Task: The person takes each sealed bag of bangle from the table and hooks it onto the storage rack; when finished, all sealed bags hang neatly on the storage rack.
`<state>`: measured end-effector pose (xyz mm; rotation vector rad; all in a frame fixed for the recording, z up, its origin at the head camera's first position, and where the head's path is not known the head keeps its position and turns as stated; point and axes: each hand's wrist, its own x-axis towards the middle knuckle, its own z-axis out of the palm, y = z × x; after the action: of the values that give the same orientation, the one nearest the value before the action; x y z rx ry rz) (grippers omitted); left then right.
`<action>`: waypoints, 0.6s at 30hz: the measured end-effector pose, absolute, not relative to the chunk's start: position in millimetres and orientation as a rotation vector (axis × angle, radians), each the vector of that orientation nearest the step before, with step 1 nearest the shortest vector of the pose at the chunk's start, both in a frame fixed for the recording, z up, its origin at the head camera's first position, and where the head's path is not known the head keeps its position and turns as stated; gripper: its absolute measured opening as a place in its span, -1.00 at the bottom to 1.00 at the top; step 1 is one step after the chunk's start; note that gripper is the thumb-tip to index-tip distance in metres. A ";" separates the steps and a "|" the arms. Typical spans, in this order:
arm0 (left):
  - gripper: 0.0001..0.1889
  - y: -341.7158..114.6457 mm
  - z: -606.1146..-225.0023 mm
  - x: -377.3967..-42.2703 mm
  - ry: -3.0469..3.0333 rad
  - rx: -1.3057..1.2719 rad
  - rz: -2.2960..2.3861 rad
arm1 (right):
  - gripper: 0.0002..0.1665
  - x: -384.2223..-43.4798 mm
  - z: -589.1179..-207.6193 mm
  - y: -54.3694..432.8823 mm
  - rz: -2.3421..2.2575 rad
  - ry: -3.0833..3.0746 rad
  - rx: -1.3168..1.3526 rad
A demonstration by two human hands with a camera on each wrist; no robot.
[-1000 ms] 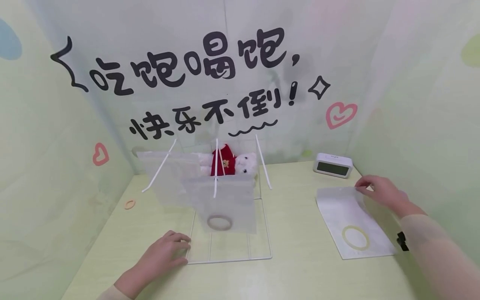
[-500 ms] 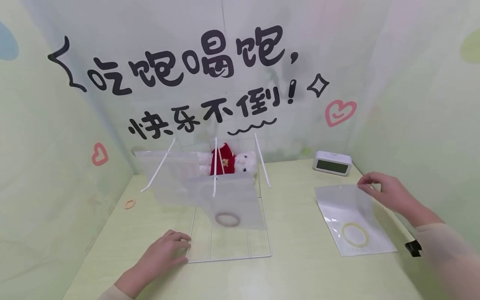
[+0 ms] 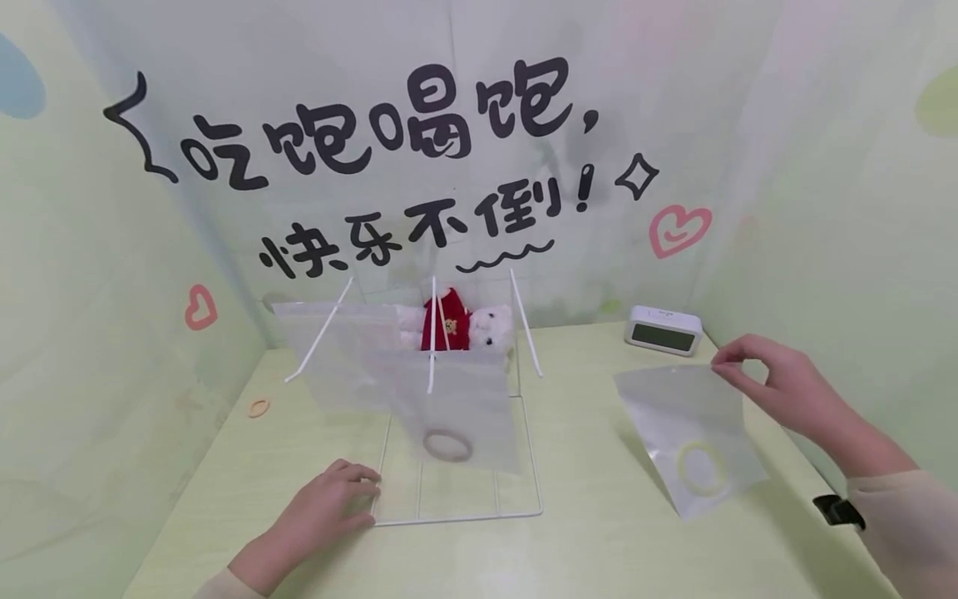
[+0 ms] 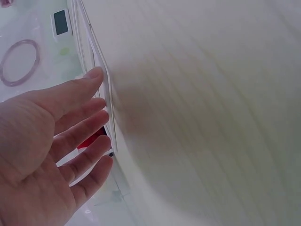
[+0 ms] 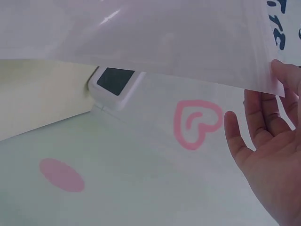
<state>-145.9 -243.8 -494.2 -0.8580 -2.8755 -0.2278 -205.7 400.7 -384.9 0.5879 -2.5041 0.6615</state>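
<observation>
My right hand pinches the top corner of a translucent plastic zip bag holding a pale yellow ring. The bag hangs tilted over the right side of the table, its shadow beneath it. At the front left corner of a white wire rack, my left hand touches the base wire with relaxed, extended fingers; the left wrist view shows thumb and fingertips along this wire. Two similar bags hang on the rack: one at the left prong, the other at the middle, with a brownish ring inside.
The rack's right prong carries no bag. Behind the rack lies a white plush bear in red. A white digital clock stands at the back right; a small orange ring lies at left. Fabric walls surround the table.
My right hand has lifted the bag with the yellow ring off the table. The middle bag on the rack has swung a little. My left hand has stayed in place.
</observation>
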 end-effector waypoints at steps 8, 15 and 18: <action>-0.67 -245.2 -497.5 -147.0 -2.845 -0.885 -0.234 | -0.47 -190.2 -366.9 371.1 0.662 -2.359 0.725; -0.67 -245.9 -496.8 -146.2 -2.861 -0.871 -0.248 | -0.45 -178.7 -347.2 348.5 0.642 -2.326 0.817; -0.68 -245.8 -497.4 -145.7 -2.860 -0.865 -0.254 | -0.44 -174.4 -339.5 340.1 0.632 -2.319 0.838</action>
<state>-145.7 -245.8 -497.4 -0.8646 -2.8604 -0.2543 -174.4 340.1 -339.5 0.8379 -2.3191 0.6317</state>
